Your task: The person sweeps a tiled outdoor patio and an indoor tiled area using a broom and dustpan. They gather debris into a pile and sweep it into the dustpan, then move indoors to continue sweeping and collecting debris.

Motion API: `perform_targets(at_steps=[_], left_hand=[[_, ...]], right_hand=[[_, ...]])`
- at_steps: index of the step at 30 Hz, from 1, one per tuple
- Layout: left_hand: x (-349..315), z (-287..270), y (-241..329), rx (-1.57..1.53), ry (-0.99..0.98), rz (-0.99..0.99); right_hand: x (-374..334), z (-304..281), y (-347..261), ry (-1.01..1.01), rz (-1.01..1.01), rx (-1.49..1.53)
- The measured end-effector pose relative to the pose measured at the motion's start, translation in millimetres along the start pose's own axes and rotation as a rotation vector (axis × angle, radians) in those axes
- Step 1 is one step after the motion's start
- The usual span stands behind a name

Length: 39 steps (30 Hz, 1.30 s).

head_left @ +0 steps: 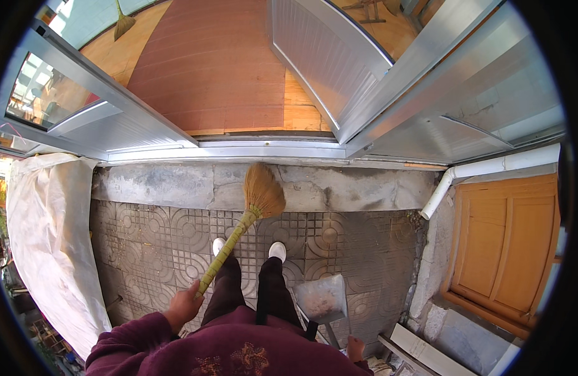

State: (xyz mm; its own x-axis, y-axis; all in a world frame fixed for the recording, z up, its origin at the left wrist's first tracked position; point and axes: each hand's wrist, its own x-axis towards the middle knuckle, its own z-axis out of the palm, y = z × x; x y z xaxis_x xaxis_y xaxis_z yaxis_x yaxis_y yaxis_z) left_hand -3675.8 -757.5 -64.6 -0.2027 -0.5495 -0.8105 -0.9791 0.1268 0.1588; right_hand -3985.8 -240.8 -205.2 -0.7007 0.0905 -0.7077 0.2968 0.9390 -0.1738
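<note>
Hands are set apart on either side of the person's body: the left hand (184, 306) is wrapped around the lower end of a straw broom with a yellow-green bound handle (232, 243), while the right hand (356, 346) is near a grey, scuffed, square-panned dustpan (322, 299). Whether the right hand grasps the dustpan's handle cannot be told.

The broom slants away from the left hand up and to the right, and its fanned tan bristles (264, 190) lie in line with a worn grey concrete step (358, 189); contact between them is unclear. The dustpan is over the patterned grey paving tiles (157, 250), to the right of the person's legs.

Two white shoes (277, 251) point toward the step from below dark trousers (278, 291). Beyond the step, a silver metal-framed door with a ribbed lower panel (323, 53) stands open onto a reddish-brown floor covering (207, 69). At left hangs a pale, creased cloth-like cover (54, 238); at right are a white drainpipe (499, 165) and an orange-brown wooden panel (505, 244).
</note>
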Motion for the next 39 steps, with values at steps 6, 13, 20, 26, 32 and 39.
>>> perform_targets(at_steps=[6, 13, 20, 26, 32, 39], left_hand=[[20.6, 19.9, -10.7, 0.005, -0.08, 0.169], [119.3, 45.2, -9.1, -0.077, 0.036, 0.24], [70.3, 35.8, -106.2, -0.211, 0.163, -0.04], [-0.8, 45.9, -124.6, -0.333, 0.221, -0.223], [40.9, 55.8, -137.7, -0.374, 0.259, -0.17], [26.7, 72.6, -192.7, -0.428, 0.339, -0.435]], right_hand=[[-1.8, 0.8, -61.5, 0.015, -0.199, 0.107], [3.4, -13.5, -112.8, 0.024, -0.155, -0.019], [-13.8, -16.6, -179.2, -0.043, -0.243, 0.073], [1.9, -2.5, -189.3, -0.003, -0.29, 0.043], [45.0, -10.9, -191.2, -0.047, -0.426, -0.418], [21.1, -27.7, -237.7, -0.099, -0.531, -0.603]])
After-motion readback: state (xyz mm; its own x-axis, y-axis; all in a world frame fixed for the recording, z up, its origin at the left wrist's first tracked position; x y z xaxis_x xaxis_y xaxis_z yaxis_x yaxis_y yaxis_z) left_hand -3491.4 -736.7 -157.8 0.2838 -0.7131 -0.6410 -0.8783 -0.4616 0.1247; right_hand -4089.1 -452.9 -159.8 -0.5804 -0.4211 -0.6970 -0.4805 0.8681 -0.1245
